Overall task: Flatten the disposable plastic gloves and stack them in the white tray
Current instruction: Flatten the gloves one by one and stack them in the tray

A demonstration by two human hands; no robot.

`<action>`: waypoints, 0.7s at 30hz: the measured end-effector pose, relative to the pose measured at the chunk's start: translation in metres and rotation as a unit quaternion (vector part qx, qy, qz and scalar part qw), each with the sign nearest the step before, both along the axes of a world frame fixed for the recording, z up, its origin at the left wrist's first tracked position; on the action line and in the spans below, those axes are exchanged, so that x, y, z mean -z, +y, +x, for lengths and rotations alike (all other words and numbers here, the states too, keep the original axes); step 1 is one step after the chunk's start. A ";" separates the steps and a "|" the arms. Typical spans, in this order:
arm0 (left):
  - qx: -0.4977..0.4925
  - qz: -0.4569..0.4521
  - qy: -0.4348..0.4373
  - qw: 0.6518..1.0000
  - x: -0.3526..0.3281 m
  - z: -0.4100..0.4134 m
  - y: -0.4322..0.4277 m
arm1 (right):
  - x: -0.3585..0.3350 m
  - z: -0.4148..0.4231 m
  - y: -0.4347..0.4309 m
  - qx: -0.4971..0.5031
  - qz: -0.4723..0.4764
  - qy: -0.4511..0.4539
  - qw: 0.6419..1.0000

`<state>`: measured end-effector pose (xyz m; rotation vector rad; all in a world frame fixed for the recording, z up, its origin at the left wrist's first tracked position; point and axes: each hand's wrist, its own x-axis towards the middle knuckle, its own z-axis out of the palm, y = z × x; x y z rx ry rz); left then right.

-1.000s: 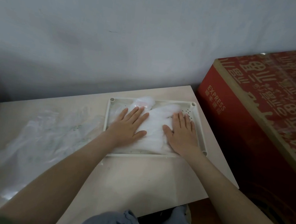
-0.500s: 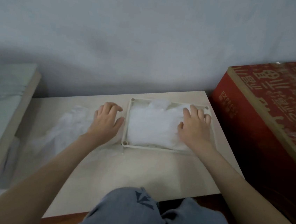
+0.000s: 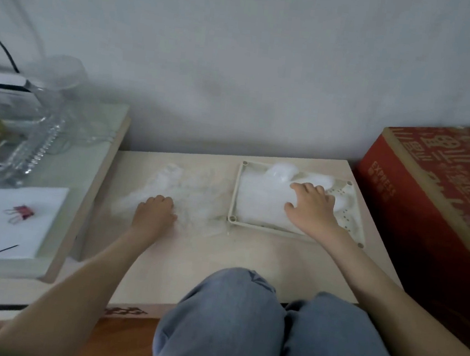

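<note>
The white tray (image 3: 234,195) sits on the table (image 3: 219,257). Inside it lies a pile of stacked gloves (image 3: 260,200). The right hand (image 3: 313,207) rests flat on this pile, fingers (image 3: 305,188) straight and spread, holding nothing. Left of the tray are the loose gloves (image 3: 186,184). The left hand (image 3: 154,213) sits on them, fingers (image 3: 161,200) curled tight, gripping the plastic. A red box (image 3: 429,198) stands right of the tray.
</note>
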<state>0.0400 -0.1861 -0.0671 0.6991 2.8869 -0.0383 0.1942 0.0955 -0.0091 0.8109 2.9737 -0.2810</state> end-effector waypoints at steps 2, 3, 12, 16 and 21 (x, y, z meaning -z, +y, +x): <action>0.000 0.010 0.015 1.000 -0.002 -0.002 0.000 | -0.006 0.002 0.001 0.007 -0.021 -0.004 1.000; -0.005 0.019 0.026 0.999 -0.006 -0.003 0.000 | -0.010 0.001 0.002 0.007 -0.037 -0.003 0.999; 0.072 0.351 0.114 0.926 -0.077 0.022 0.044 | -0.041 -0.008 -0.021 0.068 -0.584 0.090 0.804; 0.132 0.425 0.129 0.886 -0.108 0.051 0.080 | -0.049 -0.015 -0.025 0.064 -0.743 0.122 0.655; 0.301 0.399 0.095 0.861 -0.113 0.066 0.114 | -0.055 -0.009 -0.018 0.044 -0.841 0.200 0.501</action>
